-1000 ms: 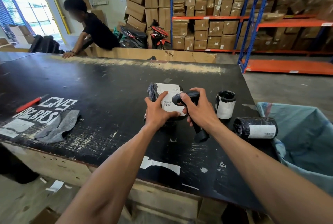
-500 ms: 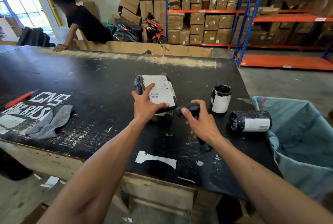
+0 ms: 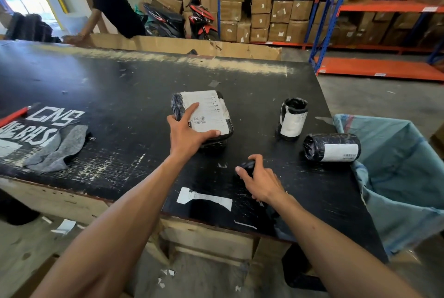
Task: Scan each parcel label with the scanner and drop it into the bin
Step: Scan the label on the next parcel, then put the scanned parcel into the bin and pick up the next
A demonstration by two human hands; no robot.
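Compared with a second ago, the right hand (image 3: 262,183) has dropped away from the label and now sits low on the black table (image 3: 120,96), near its front edge, fingers curled around the dark scanner (image 3: 247,166).

Head view: the left hand (image 3: 186,135) grips the flat black parcel (image 3: 204,115) from its near-left corner, finger and thumb spread over the white label (image 3: 207,111), which faces up. Two rolled parcels wait to the right, one upright (image 3: 292,119), one on its side (image 3: 332,147) just beside the blue bin (image 3: 396,165).

Likely risks: the thumb lies across the label's lower edge, so a repeat scan could misread. Carrying the flat parcel rightward to the bin may knock the upright roll over, or nudge the lying roll in unscanned.
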